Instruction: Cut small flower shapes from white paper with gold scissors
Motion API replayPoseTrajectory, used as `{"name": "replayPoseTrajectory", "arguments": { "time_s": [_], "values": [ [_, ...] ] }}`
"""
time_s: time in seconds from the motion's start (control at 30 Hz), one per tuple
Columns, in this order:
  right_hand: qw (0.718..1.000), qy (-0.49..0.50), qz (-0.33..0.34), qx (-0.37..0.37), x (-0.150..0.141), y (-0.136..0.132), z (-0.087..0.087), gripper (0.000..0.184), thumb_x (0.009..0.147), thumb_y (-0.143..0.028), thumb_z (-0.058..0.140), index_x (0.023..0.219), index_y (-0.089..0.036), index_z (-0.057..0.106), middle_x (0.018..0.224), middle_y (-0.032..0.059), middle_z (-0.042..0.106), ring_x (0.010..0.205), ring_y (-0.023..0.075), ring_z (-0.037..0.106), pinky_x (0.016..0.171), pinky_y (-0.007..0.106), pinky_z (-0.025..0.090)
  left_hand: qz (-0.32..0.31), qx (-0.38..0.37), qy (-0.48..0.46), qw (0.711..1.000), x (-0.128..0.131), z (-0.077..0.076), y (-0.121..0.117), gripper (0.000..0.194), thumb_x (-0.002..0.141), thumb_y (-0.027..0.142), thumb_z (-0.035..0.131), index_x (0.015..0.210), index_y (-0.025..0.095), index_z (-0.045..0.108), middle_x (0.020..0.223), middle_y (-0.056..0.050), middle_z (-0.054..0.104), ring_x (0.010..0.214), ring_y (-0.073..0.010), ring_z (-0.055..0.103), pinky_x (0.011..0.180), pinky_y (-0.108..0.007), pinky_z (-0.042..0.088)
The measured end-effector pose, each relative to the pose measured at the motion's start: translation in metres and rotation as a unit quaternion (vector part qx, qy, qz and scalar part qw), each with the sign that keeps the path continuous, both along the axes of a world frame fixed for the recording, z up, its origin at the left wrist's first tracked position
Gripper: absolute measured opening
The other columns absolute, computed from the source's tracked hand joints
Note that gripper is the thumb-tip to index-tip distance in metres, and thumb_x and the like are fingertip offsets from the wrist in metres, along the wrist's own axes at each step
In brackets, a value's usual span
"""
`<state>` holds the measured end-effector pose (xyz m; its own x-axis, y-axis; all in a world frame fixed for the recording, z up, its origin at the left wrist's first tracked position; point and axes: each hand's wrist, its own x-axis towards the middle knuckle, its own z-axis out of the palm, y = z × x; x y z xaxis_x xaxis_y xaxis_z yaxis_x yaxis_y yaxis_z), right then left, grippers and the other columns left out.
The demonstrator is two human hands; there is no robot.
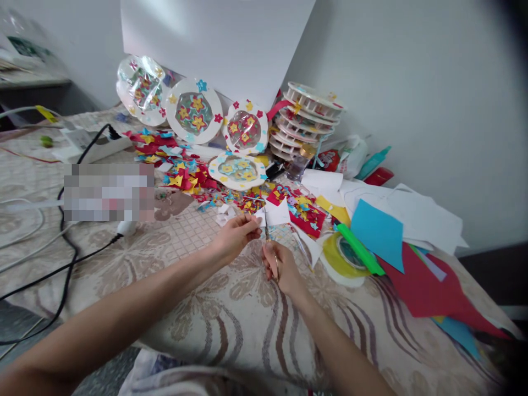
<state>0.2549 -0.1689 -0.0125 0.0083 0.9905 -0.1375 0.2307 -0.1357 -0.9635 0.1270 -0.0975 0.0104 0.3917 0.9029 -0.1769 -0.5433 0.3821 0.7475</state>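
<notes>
My right hand (281, 265) is closed round the handles of a small pair of gold-handled scissors (267, 234), whose blades point away from me. A piece of white paper (277, 213) lies at the blades. Pinched in the fingers of my left hand (243, 231) is the left edge of that paper, just beside the scissors. Small white paper scraps (225, 214) lie a little beyond my left hand. Cut bits of red, yellow and blue paper (299, 203) are heaped behind the white paper. My fingers partly hide the scissor handles.
Decorated white discs (213, 110) lean against a white board (218, 44). A tiered white stack (305, 118) stands right of them. Coloured paper sheets (424, 280), a green cutter-like tool (358, 247) and a yellow tape roll (336, 256) lie on the right. Black cables (70, 264) cross the left.
</notes>
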Motion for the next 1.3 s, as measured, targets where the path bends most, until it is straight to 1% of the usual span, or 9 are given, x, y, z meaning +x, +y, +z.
{"name": "replayPoseTrajectory", "arguments": {
  "time_s": [0.2,0.37,0.47,0.57,0.7,0.77,0.93,1.13,1.3],
  "values": [
    [0.998,0.048,-0.037,-0.035,-0.006,-0.001,0.005,0.055,0.072,-0.075,0.048,0.062,-0.021,0.039,0.044,-0.0094,0.035,0.031,0.0055,0.034,0.033,0.019,0.028,-0.010,-0.010,0.001,1.000,0.002,-0.005,0.002,0.033,0.056,0.030,0.084,0.067,0.011,0.059,0.058,0.002,0.057,0.055,-0.0058,0.053,0.058,-0.019,0.042],
    [0.996,0.060,-0.044,-0.045,-0.004,-0.001,0.009,0.058,0.069,-0.078,0.047,0.064,-0.021,0.041,0.047,-0.0090,0.035,0.031,0.0054,0.033,0.033,0.020,0.028,-0.043,-0.005,0.019,0.999,-0.001,0.000,0.003,0.034,0.055,0.030,0.084,0.069,0.012,0.059,0.061,0.002,0.057,0.056,-0.0062,0.053,0.060,-0.020,0.043],
    [0.998,0.045,-0.004,-0.037,0.015,0.002,0.013,0.058,0.074,-0.077,0.042,0.068,-0.019,0.046,0.053,-0.0065,0.040,0.038,0.0066,0.039,0.038,0.021,0.030,-0.085,0.029,0.050,0.995,-0.005,0.004,0.004,0.034,0.055,0.031,0.084,0.069,0.012,0.059,0.064,0.003,0.056,0.057,-0.0060,0.052,0.061,-0.021,0.042],
    [0.998,0.006,0.057,-0.024,0.042,0.001,0.023,0.057,0.079,-0.074,0.038,0.074,-0.019,0.050,0.058,-0.0047,0.041,0.045,0.0080,0.039,0.044,0.022,0.032,-0.094,0.102,0.093,0.986,-0.009,0.006,0.007,0.033,0.061,0.035,0.080,0.072,0.012,0.059,0.066,0.002,0.056,0.059,-0.0065,0.051,0.061,-0.021,0.041],
    [0.981,-0.058,0.182,-0.027,0.070,-0.009,0.042,0.056,0.083,-0.071,0.032,0.081,-0.019,0.050,0.062,-0.0034,0.040,0.050,0.0099,0.039,0.049,0.024,0.034,-0.124,0.197,0.155,0.960,-0.015,0.007,0.010,0.028,0.071,0.037,0.073,0.077,0.013,0.060,0.066,0.002,0.056,0.060,-0.0075,0.051,0.060,-0.022,0.039],
    [0.969,-0.123,0.215,-0.007,0.077,-0.014,0.050,0.055,0.085,-0.069,0.029,0.081,-0.019,0.050,0.063,-0.0029,0.040,0.052,0.0109,0.039,0.050,0.024,0.034,-0.151,0.229,0.176,0.945,-0.016,0.007,0.010,0.025,0.074,0.035,0.070,0.079,0.013,0.059,0.067,0.001,0.057,0.062,-0.0082,0.051,0.061,-0.022,0.040],
    [0.940,-0.241,0.240,0.035,0.082,-0.021,0.061,0.050,0.088,-0.064,0.032,0.083,-0.019,0.053,0.064,-0.0020,0.043,0.056,0.0122,0.039,0.051,0.024,0.032,-0.197,0.260,0.182,0.928,-0.017,0.012,0.005,0.023,0.077,0.033,0.067,0.083,0.013,0.058,0.070,0.000,0.058,0.064,-0.0094,0.053,0.061,-0.023,0.041],
    [0.929,-0.274,0.247,0.042,0.082,-0.027,0.063,0.051,0.087,-0.064,0.033,0.080,-0.019,0.054,0.064,-0.0010,0.047,0.056,0.0134,0.038,0.052,0.025,0.031,-0.205,0.243,0.175,0.932,-0.015,0.013,0.002,0.022,0.073,0.032,0.071,0.081,0.013,0.062,0.069,-0.002,0.060,0.062,-0.0105,0.055,0.061,-0.023,0.043],
    [0.928,-0.275,0.245,0.051,0.081,-0.026,0.065,0.048,0.088,-0.061,0.036,0.074,-0.019,0.054,0.062,-0.0005,0.047,0.056,0.0137,0.038,0.051,0.025,0.031,-0.220,0.248,0.190,0.924,-0.015,0.010,0.004,0.019,0.074,0.031,0.070,0.079,0.013,0.065,0.069,-0.004,0.063,0.062,-0.0108,0.056,0.061,-0.022,0.043]
  ]
}}
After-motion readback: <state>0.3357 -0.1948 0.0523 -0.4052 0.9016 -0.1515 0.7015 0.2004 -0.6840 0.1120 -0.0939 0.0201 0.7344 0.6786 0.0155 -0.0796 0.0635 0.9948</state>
